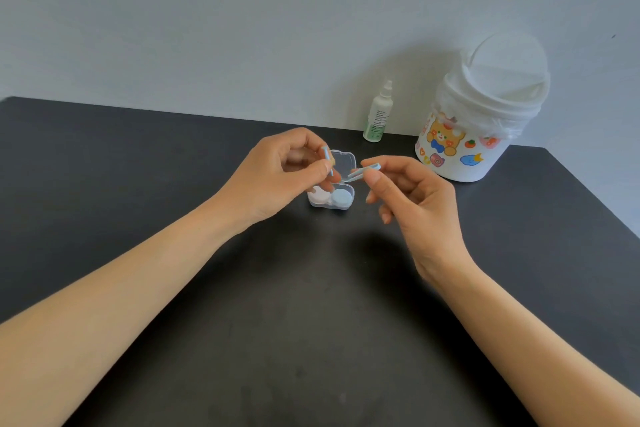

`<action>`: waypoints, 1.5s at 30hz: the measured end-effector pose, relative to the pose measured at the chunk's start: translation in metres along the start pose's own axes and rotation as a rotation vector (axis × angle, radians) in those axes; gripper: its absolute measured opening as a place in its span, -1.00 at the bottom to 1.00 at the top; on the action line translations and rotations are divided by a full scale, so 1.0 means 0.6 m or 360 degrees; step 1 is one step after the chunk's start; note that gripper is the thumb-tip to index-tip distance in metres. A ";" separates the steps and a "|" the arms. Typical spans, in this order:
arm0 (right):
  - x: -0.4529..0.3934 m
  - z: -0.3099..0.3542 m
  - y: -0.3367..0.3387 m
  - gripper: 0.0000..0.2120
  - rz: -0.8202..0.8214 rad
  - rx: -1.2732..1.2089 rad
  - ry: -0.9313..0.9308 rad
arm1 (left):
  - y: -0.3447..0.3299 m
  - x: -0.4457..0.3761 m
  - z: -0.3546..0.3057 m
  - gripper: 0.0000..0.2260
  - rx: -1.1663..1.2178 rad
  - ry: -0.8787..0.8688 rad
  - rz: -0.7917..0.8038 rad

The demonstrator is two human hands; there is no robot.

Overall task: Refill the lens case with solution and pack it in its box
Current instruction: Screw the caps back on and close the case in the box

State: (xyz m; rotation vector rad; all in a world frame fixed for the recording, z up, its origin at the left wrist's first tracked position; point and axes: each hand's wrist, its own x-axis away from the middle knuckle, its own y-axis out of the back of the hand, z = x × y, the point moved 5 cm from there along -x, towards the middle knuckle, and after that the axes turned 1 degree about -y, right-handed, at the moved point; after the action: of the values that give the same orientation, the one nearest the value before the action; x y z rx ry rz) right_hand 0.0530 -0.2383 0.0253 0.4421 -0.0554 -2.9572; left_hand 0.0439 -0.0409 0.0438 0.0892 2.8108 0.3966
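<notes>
the lens case (331, 198) sits in its open clear box (341, 180) mid-bench. left hand (277, 177) pinches a small blue applicator stick (327, 159), right hand (412, 194) pinches blue tweezers (363, 173), probably lifted out to clear access; solution bottle (378, 114) stands far right.

One head-worn wide-angle camera looks forward and down, close over a matte black table (311, 340) against a pale grey wall (242, 10).

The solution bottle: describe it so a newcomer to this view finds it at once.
Start at the white bin with cartoon stickers at the back right of the dark table. Just left of it, against the wall, stands the solution bottle. It is the only slim upright thing there: white, with a green lower label and a pointed capped tip.
</notes>
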 end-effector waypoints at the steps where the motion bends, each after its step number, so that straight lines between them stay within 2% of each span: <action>1: 0.001 0.001 0.002 -0.90 0.0002 0.0008 0.0003 | -0.001 0.000 0.001 -0.94 -0.0032 -0.0012 0.0013; 7: 0.002 0.002 0.010 -0.90 -0.0023 0.0015 0.0010 | -0.008 0.005 -0.002 -0.95 -0.0233 -0.0125 0.0068; 15: 0.004 -0.002 0.012 -0.89 0.0002 0.0023 0.0009 | -0.008 0.003 -0.005 -0.95 -0.0353 -0.0127 0.0035; 23: 0.004 -0.003 0.004 -0.90 0.0105 0.0043 0.0015 | -0.006 0.002 -0.009 -0.88 -0.0301 -0.0145 0.0007; 32: 0.000 -0.011 0.000 -0.89 0.0129 -0.0170 -0.0071 | -0.015 0.003 -0.005 -0.88 -0.0328 -0.0098 0.0086; 37: -0.003 -0.011 0.002 -0.90 0.0081 0.0124 0.0006 | -0.009 0.005 -0.016 -0.98 -0.0510 -0.0131 0.0083; 45: -0.018 -0.004 -0.009 -0.94 0.0146 0.0615 0.0151 | 0.000 0.000 -0.023 -0.95 -0.0947 -0.0266 0.0124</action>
State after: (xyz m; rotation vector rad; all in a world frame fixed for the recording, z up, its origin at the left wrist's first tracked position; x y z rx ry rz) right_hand 0.0630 -0.2315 0.0255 0.6076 -0.6249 -2.8272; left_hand 0.0398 -0.0442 0.0566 0.0954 2.4175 1.1598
